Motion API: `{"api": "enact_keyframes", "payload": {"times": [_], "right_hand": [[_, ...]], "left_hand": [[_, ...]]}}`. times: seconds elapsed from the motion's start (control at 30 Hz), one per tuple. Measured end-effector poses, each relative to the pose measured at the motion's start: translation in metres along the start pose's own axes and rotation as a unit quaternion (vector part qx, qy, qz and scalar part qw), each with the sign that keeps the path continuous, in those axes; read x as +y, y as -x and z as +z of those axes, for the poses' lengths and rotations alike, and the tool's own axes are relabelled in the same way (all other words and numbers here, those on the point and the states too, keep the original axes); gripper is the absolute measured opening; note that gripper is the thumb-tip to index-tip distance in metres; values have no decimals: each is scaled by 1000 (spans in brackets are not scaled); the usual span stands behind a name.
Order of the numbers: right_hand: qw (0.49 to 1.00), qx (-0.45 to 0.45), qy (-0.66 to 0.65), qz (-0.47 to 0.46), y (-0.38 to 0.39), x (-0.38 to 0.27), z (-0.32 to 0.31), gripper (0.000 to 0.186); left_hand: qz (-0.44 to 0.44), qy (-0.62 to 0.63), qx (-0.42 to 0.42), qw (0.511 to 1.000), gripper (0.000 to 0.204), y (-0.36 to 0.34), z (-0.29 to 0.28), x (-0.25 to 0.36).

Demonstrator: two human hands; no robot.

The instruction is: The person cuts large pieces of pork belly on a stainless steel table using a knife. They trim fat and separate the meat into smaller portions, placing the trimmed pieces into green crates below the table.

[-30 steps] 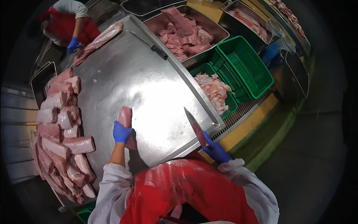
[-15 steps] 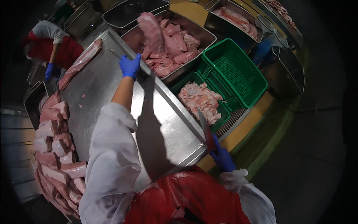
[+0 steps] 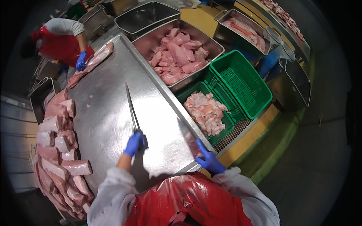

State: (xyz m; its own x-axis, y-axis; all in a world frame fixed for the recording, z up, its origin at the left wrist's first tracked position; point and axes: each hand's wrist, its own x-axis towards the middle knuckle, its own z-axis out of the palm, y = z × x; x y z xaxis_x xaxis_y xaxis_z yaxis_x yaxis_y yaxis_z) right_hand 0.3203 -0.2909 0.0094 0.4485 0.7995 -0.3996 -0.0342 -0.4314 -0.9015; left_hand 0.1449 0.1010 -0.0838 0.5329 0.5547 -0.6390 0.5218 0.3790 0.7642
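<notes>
My left hand, in a blue glove, is closed round the handle end of a long, thin sharpening steel. The steel points away from me over the metal table, with its shadow alongside. Near the table's right corner, my right hand, also gloved in blue, grips a knife. Its wide blade points forward and left, close to the table's raised edge, and the index finger stretches along it. The two tools are apart.
Pink meat pieces fill a steel tub beyond the table. Pale trimmings lie in a green crate, beside another green basket. Meat blocks are stacked at left. A co-worker's gloved hand touches a long meat strip.
The meat piece above the tub has landed among the others. My left hand has drawn back toward me and now holds the sharpening steel. The knife has shifted left; the co-worker's hand reached the strip.
</notes>
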Motion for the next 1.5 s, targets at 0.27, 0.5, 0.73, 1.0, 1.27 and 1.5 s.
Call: {"api": "enact_keyframes", "payload": {"times": [0.27, 0.5, 0.73, 1.0, 1.27, 1.5], "right_hand": [[913, -375, 141, 81, -16, -80, 41, 79], [907, -131, 347, -199, -181, -86, 167, 74], [930, -179, 128, -294, -130, -175, 184, 71], [872, -253, 141, -394, -82, -107, 157, 53], [877, 84, 238, -408, -88, -148, 10, 18], [931, -12, 102, -350, -42, -216, 130, 16]], "left_hand": [[142, -314, 43, 938, 33, 204, -18, -93], [86, -363, 41, 927, 36, 257, 4, -82], [-47, 198, -53, 978, 28, 281, -9, -63], [63, 430, -151, 888, 31, 333, -36, -23], [318, -382, 278, 822, 16, 400, -94, 35], [274, -458, 185, 825, 16, 389, -55, 51]]}}
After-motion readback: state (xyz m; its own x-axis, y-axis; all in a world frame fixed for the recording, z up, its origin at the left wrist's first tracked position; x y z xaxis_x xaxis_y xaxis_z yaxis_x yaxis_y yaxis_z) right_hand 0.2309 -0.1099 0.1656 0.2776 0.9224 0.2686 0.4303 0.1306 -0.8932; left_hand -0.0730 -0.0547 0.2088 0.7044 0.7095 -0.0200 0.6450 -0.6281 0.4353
